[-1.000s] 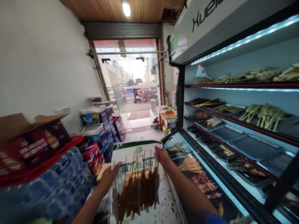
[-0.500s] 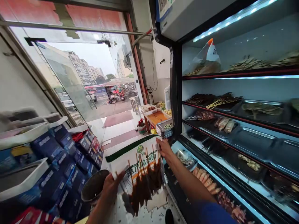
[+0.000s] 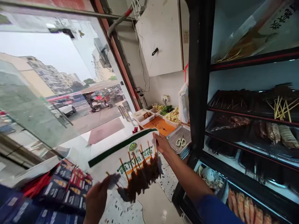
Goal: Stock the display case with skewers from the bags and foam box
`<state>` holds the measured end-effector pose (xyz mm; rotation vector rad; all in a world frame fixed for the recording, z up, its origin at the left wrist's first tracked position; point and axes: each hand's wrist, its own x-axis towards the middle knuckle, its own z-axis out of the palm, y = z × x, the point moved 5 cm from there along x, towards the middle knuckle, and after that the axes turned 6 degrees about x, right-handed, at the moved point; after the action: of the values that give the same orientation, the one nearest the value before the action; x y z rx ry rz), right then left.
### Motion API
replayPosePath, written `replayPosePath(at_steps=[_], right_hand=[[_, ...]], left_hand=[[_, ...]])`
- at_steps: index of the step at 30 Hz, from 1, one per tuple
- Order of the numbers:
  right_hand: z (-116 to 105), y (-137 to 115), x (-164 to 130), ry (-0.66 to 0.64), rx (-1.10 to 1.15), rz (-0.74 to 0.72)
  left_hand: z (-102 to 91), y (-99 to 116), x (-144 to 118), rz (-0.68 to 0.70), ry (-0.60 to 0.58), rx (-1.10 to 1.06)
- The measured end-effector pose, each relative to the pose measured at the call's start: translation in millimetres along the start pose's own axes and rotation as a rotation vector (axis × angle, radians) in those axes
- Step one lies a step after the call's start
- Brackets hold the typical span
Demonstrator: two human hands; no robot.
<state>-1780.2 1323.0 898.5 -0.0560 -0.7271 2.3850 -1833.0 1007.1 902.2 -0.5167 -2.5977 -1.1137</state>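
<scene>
- At six o'clock: skewer bag, now tilted, carried closer to the doorway.
- Left hand grips its lower corner.
- Right hand pinches its top edge; scissors tray beside it at three o'clock.

Skewer bag centre, between left hand below-left and right hand at its right edge. Stacked boxes left. Display fridge right. Tray with scissors just behind right hand, food table behind that.
</scene>
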Motion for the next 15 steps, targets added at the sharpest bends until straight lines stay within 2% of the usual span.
replayPosePath(at_steps=[3,4,6,8,9,11,13,15], right_hand=[[-18.7,18.9,51.2,0.018,-0.114,-0.058],[-29.8,22.4,64.2,0.026,-0.219,-0.065],[-61.8,21.2,80.6,0.124,-0.622,-0.066],[-101.5,7.1,83.0,0.338,-1.091,-0.061],[-121.0,-2.9,79.8,0.464,-1.258,-0.059],[-154.7,-20.5,71.8,0.656,-1.42,-0.05],[-180.0,-31.1,69.7,0.767,-1.55,-0.021],[-197.6,-34.8,77.7,0.831,-1.813,0.053]], left_hand=[[17.7,6.4,72.6,0.161,0.052,0.084],[26.2,7.5,94.2,0.196,0.039,0.057],[47.8,9.4,133.6,0.272,-0.03,-0.011],[74.7,12.2,168.2,0.371,-0.121,-0.036],[89.1,14.1,184.0,0.428,-0.158,-0.026],[118.0,19.2,214.0,0.536,-0.208,0.014],[144.6,26.9,243.1,0.619,-0.228,0.051],[167.1,37.4,272.1,0.661,-0.232,0.062]])
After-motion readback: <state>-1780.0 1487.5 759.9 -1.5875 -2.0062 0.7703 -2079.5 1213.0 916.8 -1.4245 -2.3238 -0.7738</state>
